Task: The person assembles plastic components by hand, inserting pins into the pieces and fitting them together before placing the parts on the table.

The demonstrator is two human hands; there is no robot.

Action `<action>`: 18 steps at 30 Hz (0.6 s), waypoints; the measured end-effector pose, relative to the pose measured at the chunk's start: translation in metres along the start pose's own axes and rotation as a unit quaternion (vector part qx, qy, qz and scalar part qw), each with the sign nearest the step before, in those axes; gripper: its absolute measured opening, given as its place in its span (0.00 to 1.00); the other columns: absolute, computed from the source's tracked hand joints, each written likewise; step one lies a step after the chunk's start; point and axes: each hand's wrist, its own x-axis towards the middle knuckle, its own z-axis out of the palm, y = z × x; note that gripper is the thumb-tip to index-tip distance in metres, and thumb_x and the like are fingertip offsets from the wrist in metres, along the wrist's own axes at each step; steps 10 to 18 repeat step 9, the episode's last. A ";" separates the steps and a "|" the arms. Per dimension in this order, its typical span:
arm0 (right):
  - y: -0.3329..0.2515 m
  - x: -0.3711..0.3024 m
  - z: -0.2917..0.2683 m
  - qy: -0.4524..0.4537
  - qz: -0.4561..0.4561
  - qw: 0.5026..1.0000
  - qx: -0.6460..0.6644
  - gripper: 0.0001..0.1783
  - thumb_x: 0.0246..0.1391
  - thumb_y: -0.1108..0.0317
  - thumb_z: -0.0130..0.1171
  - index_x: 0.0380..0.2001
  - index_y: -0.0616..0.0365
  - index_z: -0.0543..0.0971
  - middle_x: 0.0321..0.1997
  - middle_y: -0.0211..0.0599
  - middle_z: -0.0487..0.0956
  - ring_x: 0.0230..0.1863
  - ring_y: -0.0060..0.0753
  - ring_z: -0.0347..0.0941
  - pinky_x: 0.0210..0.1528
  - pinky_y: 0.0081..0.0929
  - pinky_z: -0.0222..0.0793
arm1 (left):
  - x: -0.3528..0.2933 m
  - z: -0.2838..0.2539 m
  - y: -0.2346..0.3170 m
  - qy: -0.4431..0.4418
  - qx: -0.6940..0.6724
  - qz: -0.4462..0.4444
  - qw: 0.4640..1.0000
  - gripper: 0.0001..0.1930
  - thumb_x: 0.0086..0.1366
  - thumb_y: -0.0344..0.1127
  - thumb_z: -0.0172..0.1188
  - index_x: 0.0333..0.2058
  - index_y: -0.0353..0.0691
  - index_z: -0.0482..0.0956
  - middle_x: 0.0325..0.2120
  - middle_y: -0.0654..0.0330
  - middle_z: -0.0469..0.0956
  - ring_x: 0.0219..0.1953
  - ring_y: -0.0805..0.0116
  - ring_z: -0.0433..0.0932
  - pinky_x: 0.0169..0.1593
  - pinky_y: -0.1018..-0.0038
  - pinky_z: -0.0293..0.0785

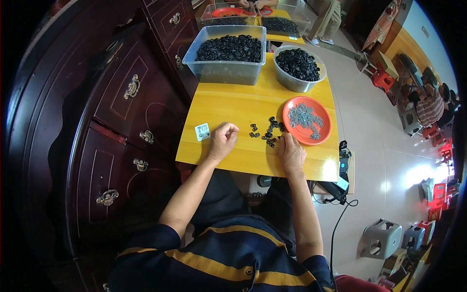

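Observation:
My left hand (223,141) rests over the near left part of the yellow table, its fingers curled together in a pinch; whatever they hold is hidden. Just left of it lies a white printed label card (202,132). My right hand (293,153) is closed too, fingertips beside a loose group of small black plastic pieces (271,141), and its grip cannot be made out. A red-orange plate (327,136) with small grey metal-looking parts (304,117) sits just beyond that hand. Several more black pieces (254,130) lie between my hands.
At the table's far side stand a clear rectangular bin (228,73) and a round tub (297,86), both heaped with black pieces. A dark wooden cabinet (121,117) borders the left. Cables (343,163) hang at the right edge. Stools (382,238) and other people are farther off.

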 end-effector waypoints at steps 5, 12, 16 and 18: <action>0.001 -0.003 0.000 0.004 -0.019 1.000 0.007 0.06 0.59 0.64 0.57 0.39 0.49 0.77 0.36 0.37 0.79 0.33 0.49 0.78 0.33 0.45 0.74 | 0.000 0.000 -0.002 -0.002 0.001 0.001 1.000 0.05 0.55 0.19 0.55 0.29 0.34 0.75 0.21 0.62 0.74 0.19 0.76 0.72 0.25 0.78 0.68; 0.000 -0.005 0.001 -0.013 -0.023 1.000 -0.004 0.08 0.58 0.63 0.58 0.40 0.49 0.77 0.37 0.37 0.79 0.34 0.49 0.79 0.33 0.44 0.74 | -0.001 -0.001 0.001 -0.007 -0.003 -0.016 1.000 0.04 0.55 0.20 0.55 0.29 0.35 0.75 0.21 0.62 0.74 0.20 0.74 0.72 0.25 0.78 0.68; 0.000 -0.005 0.001 -0.013 -0.023 1.000 -0.004 0.08 0.58 0.63 0.58 0.40 0.49 0.77 0.37 0.37 0.79 0.34 0.49 0.79 0.33 0.44 0.74 | -0.001 -0.001 0.001 -0.007 -0.003 -0.016 1.000 0.04 0.55 0.20 0.55 0.29 0.35 0.75 0.21 0.62 0.74 0.20 0.74 0.72 0.25 0.78 0.68; 0.000 -0.005 0.001 -0.013 -0.023 1.000 -0.004 0.08 0.58 0.63 0.58 0.40 0.49 0.77 0.37 0.37 0.79 0.34 0.49 0.79 0.33 0.44 0.74 | -0.001 -0.001 0.001 -0.007 -0.003 -0.016 1.000 0.04 0.55 0.20 0.55 0.29 0.35 0.75 0.21 0.62 0.74 0.20 0.74 0.72 0.25 0.78 0.68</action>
